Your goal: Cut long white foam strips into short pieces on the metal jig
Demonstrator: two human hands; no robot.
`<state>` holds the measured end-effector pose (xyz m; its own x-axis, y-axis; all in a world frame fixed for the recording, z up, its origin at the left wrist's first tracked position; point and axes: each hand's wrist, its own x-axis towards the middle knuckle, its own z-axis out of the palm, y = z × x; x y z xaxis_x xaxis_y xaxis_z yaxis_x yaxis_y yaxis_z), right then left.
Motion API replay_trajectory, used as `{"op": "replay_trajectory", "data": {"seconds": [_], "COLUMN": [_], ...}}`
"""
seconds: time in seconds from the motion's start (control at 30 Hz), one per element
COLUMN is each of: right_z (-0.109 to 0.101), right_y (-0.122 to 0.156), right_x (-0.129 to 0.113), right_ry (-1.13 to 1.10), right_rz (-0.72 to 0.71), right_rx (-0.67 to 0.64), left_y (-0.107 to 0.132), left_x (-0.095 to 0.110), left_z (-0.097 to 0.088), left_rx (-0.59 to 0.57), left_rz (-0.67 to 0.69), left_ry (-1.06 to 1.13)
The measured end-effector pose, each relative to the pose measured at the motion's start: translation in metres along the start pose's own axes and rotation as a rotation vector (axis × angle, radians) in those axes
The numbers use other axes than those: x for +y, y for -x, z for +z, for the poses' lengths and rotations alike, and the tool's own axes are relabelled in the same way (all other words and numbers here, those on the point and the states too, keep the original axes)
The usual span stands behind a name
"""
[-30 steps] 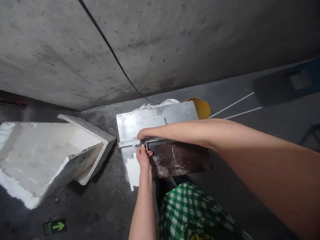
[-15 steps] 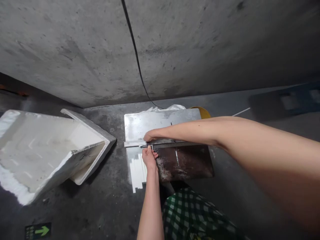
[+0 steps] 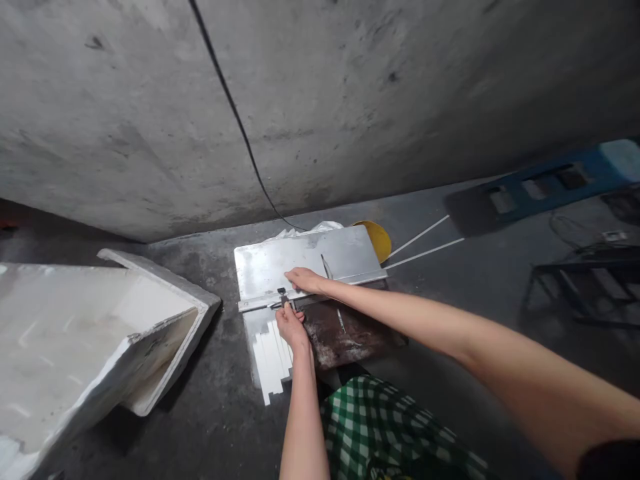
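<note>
The dark concrete floor (image 3: 220,413) carries a metal plate (image 3: 280,263), a tipped white foam box (image 3: 100,333) and two thin white rods (image 3: 430,251).

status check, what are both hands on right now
Left hand pinching small dark tool at metal straightedge. Right hand flat on metal plate. White strips by left hand; foam box apart.
</note>
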<state>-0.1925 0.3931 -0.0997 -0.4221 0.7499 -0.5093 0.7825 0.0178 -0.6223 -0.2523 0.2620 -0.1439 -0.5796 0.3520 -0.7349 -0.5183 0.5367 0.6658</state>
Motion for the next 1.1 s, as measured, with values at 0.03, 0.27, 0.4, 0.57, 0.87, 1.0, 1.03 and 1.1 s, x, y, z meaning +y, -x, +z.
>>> {"op": "replay_trajectory", "data": {"seconds": [0.03,0.27,0.4,0.57,0.87,1.0,1.03,1.1], "right_z": [-0.008,-0.079,-0.079,-0.072,-0.064,-0.067,-0.069,-0.072], "right_y": [0.01,0.12,0.141,0.14,0.152,0.155,0.155,0.155], "right_x": [0.016,0.2,0.258,0.275,0.247,0.229,0.226,0.223], "right_ry": [-0.018,0.015,-0.054,-0.149,0.098,0.476,0.524,0.574], "right_rz": [0.014,0.379,0.419,0.293,0.132,0.084,0.089,0.084], "right_rx": [0.037,0.598,0.515,0.357,0.309,0.199,0.174,0.127], "left_y": [0.004,0.048,0.058,0.064,0.121,0.163,0.175,0.197], "left_x": [0.0,-0.032,-0.07,-0.095,-0.151,-0.189,-0.199,-0.217], "left_z": [-0.002,-0.007,0.01,0.024,0.015,0.003,-0.002,-0.013], "left_rx": [-0.003,-0.221,-0.277,-0.203,-0.117,-0.165,-0.18,-0.202], "left_rz": [0.038,0.431,0.711,0.688,0.492,0.323,0.272,0.165], "left_ry": [-0.035,-0.298,-0.536,-0.6,-0.61,-0.622,-0.631,-0.651]}}
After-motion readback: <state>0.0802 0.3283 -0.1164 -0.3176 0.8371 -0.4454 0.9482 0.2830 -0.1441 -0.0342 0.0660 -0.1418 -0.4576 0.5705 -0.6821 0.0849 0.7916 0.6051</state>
